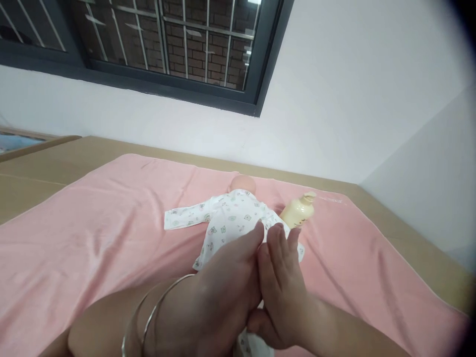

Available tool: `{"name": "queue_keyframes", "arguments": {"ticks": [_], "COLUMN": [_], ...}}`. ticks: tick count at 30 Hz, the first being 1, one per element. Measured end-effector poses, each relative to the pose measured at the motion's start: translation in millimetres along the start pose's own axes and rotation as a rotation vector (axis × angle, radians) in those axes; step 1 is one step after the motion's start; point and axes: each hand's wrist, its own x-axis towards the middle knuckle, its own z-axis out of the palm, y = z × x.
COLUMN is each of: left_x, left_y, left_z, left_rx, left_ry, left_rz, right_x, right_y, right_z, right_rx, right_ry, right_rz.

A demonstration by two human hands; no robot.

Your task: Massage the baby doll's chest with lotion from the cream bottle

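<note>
My left hand (226, 277), with thin silver bangles on its wrist, is pressed palm to palm against my right hand (284, 287). The right fingers are stretched out, and most of the left fingers are hidden behind the palms. No object shows between the hands. Beyond them a baby doll (242, 184) lies in a white long-sleeved top (232, 215) with small animal prints, one sleeve spread to the left. My hands block the view of its lower body. White printed cloth (256, 345) shows below my hands. A cream-coloured bottle (298, 210) lies tilted at the doll's right side.
A pink blanket (122, 198) with folds covers most of the tan surface (100, 148). Behind it rise a white wall (327, 99) and a dark-framed window (167, 89) with bars. Something light blue (18, 143) sits at the far left edge.
</note>
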Motion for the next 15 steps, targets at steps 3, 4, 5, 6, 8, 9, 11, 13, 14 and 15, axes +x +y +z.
{"name": "queue_keyframes", "arguments": {"ticks": [3,4,5,6,8,9,11,13,14,15], "left_x": [4,7,11,14,18,18,15,13,14,16], "left_y": [8,6,2,-6,-28,-41,-63,-75,-74,-69], "left_z": [-5,-8,-11,-13,-18,-19,-19,-16,-13,-11], "left_rx": [-0.032,-0.024,-0.009,0.007,0.033,0.039,0.054,0.073,0.081,0.087], "left_ry": [0.078,0.083,0.079,0.075,0.076,0.084,0.129,0.143,0.134,0.118], "left_rz": [-0.049,-0.035,-0.029,-0.035,-0.071,-0.083,-0.061,0.016,0.064,0.107], "right_x": [-8,-9,-10,-9,-5,-3,1,3,3,4], "right_y": [-17,-22,-25,-27,-25,-22,-13,0,8,16], "right_z": [4,3,2,0,-6,-9,-14,-14,-12,-9], "right_rx": [-0.05,-0.073,-0.095,-0.11,-0.112,-0.095,-0.041,0.025,0.051,0.069], "right_ry": [-0.034,-0.029,-0.016,-0.004,-0.006,-0.01,-0.029,-0.075,-0.103,-0.123], "right_rz": [-0.072,-0.098,-0.126,-0.158,-0.224,-0.264,-0.326,-0.321,-0.289,-0.24]}}
